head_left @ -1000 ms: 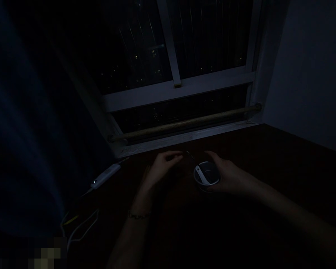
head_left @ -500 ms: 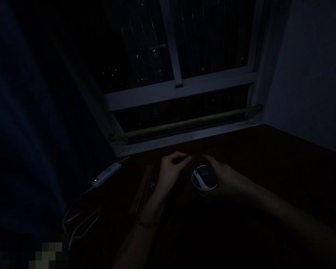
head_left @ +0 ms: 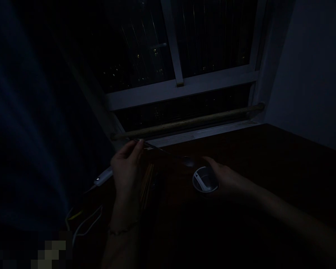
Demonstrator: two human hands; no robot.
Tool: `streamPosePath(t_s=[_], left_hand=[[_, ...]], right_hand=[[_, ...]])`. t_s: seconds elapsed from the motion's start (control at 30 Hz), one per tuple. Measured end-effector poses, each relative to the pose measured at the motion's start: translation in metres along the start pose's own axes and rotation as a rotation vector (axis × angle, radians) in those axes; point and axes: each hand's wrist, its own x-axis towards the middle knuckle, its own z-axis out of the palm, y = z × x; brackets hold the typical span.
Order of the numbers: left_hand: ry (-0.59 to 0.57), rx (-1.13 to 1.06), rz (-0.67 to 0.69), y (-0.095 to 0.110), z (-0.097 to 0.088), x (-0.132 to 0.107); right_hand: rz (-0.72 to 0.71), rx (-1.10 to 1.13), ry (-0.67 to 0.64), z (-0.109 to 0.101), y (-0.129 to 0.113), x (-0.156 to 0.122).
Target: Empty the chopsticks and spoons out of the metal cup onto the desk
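Observation:
My left hand pinches the end of a thin spoon between thumb and fingers. The spoon points right, its pale bowl hanging near the cup. My right hand wraps around the far right side of a round cup with a light rim. Inside the cup a white-handled utensil leans; its kind is hard to make out in the dark. Beside my left wrist lie several chopsticks on the dark table. A small dark shiny thing next to them is too dim to name.
A white power strip lies at the left, partly behind my left hand, with white cables nearer me. A dark blue curtain hangs left. Behind the brown table are a window and a horizontal bar; a wall stands right.
My left hand has moved left and slightly up from beside the cup, drawing the spoon with it, so the spoon's bowl now shows outside the cup. My right hand stays on the cup.

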Motion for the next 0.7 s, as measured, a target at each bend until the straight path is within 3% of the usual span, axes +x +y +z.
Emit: streamPosePath(t_s=[0.13,0.27,0.53,0.7], left_hand=[[-0.004,-0.067,-0.106,-0.043,-0.012,0.043],[-0.06,0.125,-0.109,-0.101,-0.017,0.071],[-0.176,0.342,-0.291,-0.19,-0.017,0.077],[-0.282,0.533,-0.321,-0.222,-0.021,0.078]], right_hand=[[0.002,-0.004,-0.007,0.0,0.001,0.001],[0.003,-0.016,-0.007,0.001,0.001,0.0],[0.03,-0.016,-0.023,-0.001,-0.003,-0.002],[0.045,-0.009,-0.029,0.0,-0.002,0.0]])
